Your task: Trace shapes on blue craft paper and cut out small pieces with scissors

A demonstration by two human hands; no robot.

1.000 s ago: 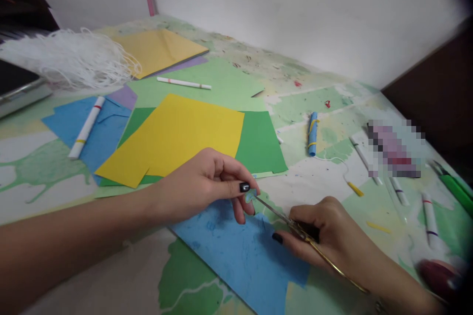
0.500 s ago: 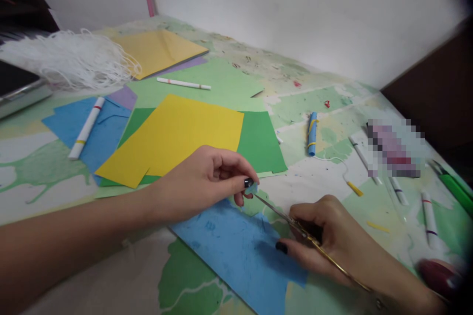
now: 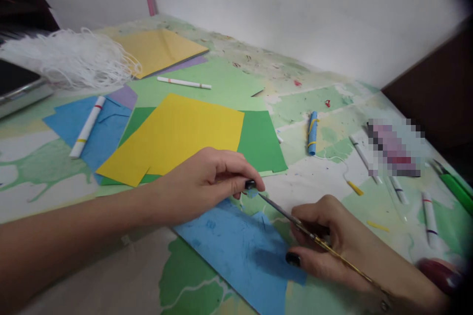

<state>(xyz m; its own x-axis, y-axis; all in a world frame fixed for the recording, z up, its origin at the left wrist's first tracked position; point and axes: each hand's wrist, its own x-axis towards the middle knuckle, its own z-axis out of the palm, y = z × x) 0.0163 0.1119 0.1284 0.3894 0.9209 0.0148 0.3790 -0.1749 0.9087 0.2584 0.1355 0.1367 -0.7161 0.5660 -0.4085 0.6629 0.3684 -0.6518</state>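
My left hand (image 3: 214, 177) pinches a small blue paper piece (image 3: 253, 193) between thumb and forefinger. In my right hand (image 3: 332, 241) is a pair of scissors (image 3: 283, 212) with gold-coloured handles; their tips point left, right beside the small piece. Below both hands lies a blue sheet (image 3: 229, 246) with a cut, uneven upper edge. A yellow sheet (image 3: 185, 128) rests on a dark green sheet (image 3: 258, 138) behind my left hand.
A rolled blue paper (image 3: 312, 133) with yellow bands and a string lies right of centre. Markers (image 3: 87, 128), white string (image 3: 74, 59) and a green cutter (image 3: 456, 189) lie around. A wall (image 3: 295, 15) stands behind the table.
My right hand and the scissors have shifted slightly right, and the blades look closer together. My left fingers have moved a little right with the small blue piece.
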